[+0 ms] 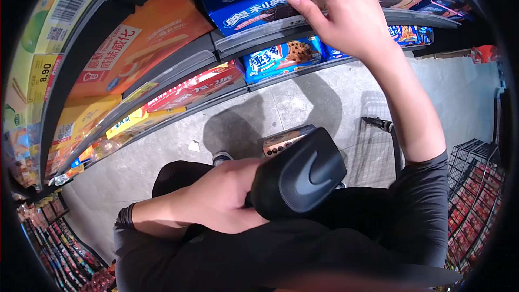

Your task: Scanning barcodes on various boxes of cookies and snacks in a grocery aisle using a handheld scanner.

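Note:
Over the blue cookie boxes on the upper shelf lies my right hand, its thumb spread across the front of one box. The top edge of the view cuts off its fingers, so its hold is unclear. My left hand is low in front of my body, mostly hidden behind a black item with a grey curved emblem. Beyond that item shows part of a box with cookie pictures; whether my left fingers touch it is hidden.
Blue cookie packs and a red box sit on the lower shelf. Orange wafer packaging stands at left. A wire basket rack with red packs is at right, and a black handle above the grey floor.

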### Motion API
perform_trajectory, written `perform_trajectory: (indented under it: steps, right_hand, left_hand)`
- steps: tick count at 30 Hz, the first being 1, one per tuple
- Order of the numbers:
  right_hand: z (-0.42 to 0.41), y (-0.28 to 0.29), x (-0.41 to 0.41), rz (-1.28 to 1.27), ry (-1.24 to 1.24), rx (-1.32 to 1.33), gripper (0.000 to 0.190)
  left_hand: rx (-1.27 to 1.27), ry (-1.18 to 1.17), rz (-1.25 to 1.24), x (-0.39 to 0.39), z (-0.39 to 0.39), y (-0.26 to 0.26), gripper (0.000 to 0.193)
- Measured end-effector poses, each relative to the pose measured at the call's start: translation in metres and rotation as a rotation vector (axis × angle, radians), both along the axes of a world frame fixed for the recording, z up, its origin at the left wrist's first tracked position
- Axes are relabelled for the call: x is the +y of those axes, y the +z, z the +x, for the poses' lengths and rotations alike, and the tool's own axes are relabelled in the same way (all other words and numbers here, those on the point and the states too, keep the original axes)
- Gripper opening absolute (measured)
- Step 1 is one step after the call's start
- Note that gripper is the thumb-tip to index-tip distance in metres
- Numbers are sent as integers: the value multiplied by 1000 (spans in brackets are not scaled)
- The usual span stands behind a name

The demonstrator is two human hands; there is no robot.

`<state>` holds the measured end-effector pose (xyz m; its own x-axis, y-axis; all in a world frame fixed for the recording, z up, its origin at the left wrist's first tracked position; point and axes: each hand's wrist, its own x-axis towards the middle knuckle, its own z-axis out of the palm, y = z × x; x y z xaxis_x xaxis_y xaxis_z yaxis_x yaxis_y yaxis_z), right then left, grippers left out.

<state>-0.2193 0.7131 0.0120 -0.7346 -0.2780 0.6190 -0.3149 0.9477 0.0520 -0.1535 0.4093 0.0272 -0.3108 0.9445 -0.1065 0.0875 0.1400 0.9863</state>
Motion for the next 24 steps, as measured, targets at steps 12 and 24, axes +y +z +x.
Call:
perform_trajectory:
  steps: [12,24]
  right_hand:
    - [1,8,-7,-103,-3,-170,68]
    - [81,-4,9,-205,114,116,55]
  left_hand:
    - [-11,-87,-46,-13,0,-4,54]
    - [-67,-146,18,-8,2,1,53]
